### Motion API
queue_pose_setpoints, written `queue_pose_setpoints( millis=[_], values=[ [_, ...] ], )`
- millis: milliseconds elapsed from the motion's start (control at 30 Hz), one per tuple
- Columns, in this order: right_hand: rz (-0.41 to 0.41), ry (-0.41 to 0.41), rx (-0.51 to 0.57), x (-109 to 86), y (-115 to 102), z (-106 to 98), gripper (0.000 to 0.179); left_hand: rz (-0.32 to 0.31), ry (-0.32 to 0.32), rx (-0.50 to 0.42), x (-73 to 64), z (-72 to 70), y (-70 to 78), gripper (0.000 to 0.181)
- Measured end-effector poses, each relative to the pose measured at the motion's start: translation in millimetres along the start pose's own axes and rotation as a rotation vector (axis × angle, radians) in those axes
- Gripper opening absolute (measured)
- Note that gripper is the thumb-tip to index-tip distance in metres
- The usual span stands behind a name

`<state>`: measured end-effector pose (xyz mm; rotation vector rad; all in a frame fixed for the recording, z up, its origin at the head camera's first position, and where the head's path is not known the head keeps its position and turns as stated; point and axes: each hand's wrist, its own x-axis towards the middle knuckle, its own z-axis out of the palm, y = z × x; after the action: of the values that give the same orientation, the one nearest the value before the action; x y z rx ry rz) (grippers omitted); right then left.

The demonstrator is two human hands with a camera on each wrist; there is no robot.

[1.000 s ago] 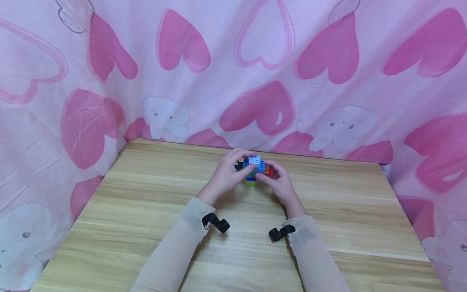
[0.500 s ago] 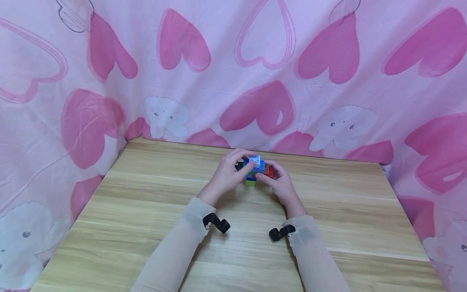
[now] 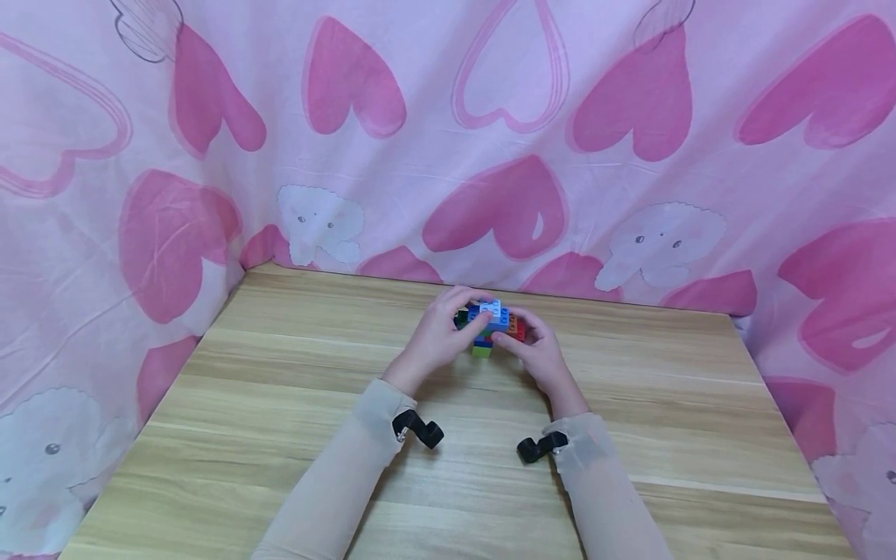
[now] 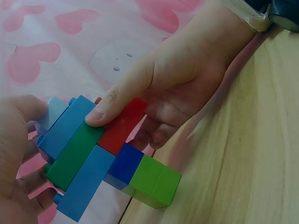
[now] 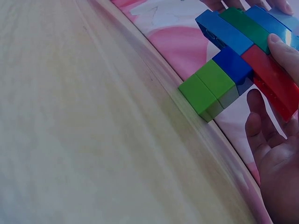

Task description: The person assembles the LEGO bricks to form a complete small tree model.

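Note:
Both hands hold one built-up model of toy building bricks [image 3: 499,321] near the back of the table. In the head view a pale blue brick [image 3: 491,307] tops it, and my left hand [image 3: 437,334] grips it there, thumb on the near side. My right hand [image 3: 537,351] holds the model's right side. The left wrist view shows the right thumb over a green brick [image 4: 74,158] and a red brick [image 4: 122,127]. Blue bricks [image 4: 86,184] lie alongside, and a dark blue brick [image 4: 125,163] joins lime green bricks [image 4: 156,181] at the lower end.
The wood-grain table [image 3: 280,467] extends around both forearms. A pink curtain with hearts [image 3: 490,210] hangs along its back edge and sides. Black straps with small devices [image 3: 418,429] sit on both wrists.
The left thumb has shifted slightly up onto the pale blue brick. Otherwise the hands and the model stay almost where they were.

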<state>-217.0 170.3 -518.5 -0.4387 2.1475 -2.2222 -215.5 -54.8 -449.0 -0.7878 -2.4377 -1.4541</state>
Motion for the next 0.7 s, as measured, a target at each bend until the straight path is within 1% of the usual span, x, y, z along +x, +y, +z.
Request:
queue_pose_setpoints(
  millis=[400, 700],
  values=[
    [-0.01, 0.003, -0.003, -1.1, -1.0, 1.1, 0.041, 0.025, 0.019, -0.002, -1.6, 2.7, -6.4, 0.029],
    [-0.007, -0.002, 0.01, -1.4, -0.8, 0.2, 0.042, 0.036, 0.028, 0.03, -2.3, 3.5, -5.6, 0.029]
  ],
)
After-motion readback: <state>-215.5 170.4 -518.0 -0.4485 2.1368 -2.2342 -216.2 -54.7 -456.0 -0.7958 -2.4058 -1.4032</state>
